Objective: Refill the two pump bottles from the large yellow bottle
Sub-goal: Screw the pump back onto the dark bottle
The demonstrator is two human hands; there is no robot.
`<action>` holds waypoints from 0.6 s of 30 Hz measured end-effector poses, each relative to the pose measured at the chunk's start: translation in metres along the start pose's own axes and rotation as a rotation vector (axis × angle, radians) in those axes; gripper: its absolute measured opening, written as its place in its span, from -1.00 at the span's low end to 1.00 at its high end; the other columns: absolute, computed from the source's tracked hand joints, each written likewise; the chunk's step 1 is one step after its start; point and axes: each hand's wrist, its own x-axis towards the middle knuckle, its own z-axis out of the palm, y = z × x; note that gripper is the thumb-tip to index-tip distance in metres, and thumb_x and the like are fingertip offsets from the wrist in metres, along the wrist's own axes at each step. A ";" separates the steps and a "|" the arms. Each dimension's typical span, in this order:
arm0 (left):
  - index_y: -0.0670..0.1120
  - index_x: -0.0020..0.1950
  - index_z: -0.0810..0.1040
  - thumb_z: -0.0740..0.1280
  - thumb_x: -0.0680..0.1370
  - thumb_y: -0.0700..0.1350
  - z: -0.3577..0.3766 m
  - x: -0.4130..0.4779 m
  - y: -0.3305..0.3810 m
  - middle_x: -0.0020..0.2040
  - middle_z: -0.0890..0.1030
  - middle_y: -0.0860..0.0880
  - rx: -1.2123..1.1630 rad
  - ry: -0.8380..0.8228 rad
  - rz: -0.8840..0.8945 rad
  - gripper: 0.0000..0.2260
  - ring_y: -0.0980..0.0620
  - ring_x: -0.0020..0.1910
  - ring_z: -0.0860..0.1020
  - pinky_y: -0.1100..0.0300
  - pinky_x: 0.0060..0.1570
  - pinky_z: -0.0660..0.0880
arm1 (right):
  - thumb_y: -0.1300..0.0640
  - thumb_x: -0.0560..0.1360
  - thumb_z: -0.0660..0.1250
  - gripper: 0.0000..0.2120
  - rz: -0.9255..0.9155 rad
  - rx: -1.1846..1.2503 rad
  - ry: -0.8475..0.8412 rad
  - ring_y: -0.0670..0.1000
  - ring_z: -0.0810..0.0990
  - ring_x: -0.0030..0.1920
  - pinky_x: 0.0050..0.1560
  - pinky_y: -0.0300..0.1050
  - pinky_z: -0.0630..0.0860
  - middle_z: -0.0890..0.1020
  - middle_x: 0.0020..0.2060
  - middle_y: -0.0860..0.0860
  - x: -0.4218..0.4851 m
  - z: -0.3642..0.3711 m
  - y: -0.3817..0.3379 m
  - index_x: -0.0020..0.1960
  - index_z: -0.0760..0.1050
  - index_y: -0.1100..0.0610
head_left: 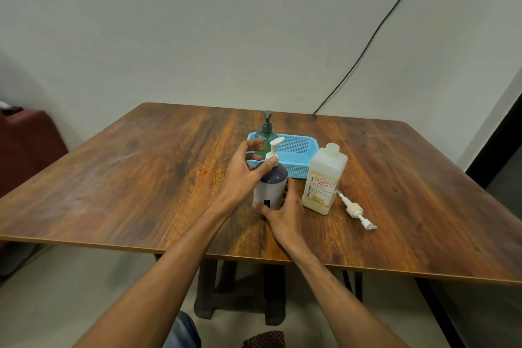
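A purple-and-white pump bottle [271, 186] stands upright on the wooden table [141, 178], its white pump head [274, 147] on top. My right hand [282, 212] grips the bottle's lower body from the near side. My left hand [248, 167] is at the pump collar, thumb against it, the other fingers curled around behind. A green pump bottle [265, 135] stands in the left end of a blue basket [296, 155]. The large yellowish bottle [323, 181] stands uncapped just right of the purple one. Its removed white pump [357, 210] lies on the table.
The table's near edge runs in front of my forearms. A dark cable [375, 34] hangs down the wall behind the table. A dark red object [25, 147] sits at the far left. A stool [237, 291] stands under the table.
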 end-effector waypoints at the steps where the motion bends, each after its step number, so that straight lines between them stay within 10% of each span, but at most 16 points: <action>1: -0.02 0.28 0.48 0.51 0.47 0.02 0.001 0.000 0.000 0.17 0.57 0.10 0.015 0.039 0.004 -0.57 0.17 0.07 0.56 0.30 -0.06 0.58 | 0.15 0.31 0.61 -0.10 0.000 -0.003 -0.002 -0.07 0.38 0.40 0.40 -0.03 0.39 0.44 0.40 -0.06 0.000 0.000 0.000 0.52 0.21 0.03; 6: -0.08 0.11 0.60 0.48 0.51 -0.05 0.004 -0.001 -0.005 0.01 0.65 0.07 0.115 0.053 0.128 -0.78 0.20 -0.04 0.58 0.38 -0.09 0.45 | 0.14 0.30 0.62 -0.11 0.001 -0.013 0.001 -0.13 0.40 0.35 0.34 -0.08 0.43 0.46 0.37 -0.09 0.000 0.001 0.002 0.51 0.24 0.01; 11: -0.02 0.38 0.52 0.28 0.65 -0.01 -0.001 -0.003 -0.008 0.24 0.58 -0.02 0.101 -0.086 0.044 -0.69 0.00 0.22 0.55 0.00 0.20 0.55 | 0.16 0.30 0.62 -0.09 0.002 -0.022 -0.002 -0.09 0.39 0.38 0.39 -0.03 0.40 0.44 0.40 -0.06 0.001 0.001 0.002 0.52 0.22 0.04; 18: -0.10 0.10 0.56 0.52 0.47 -0.05 0.012 -0.003 0.002 0.02 0.63 0.04 0.051 0.130 0.121 -0.71 0.16 -0.03 0.57 0.39 -0.13 0.46 | 0.13 0.31 0.62 -0.13 0.024 -0.052 -0.001 -0.03 0.42 0.37 0.36 0.09 0.45 0.47 0.36 -0.05 0.001 -0.001 0.000 0.49 0.24 0.02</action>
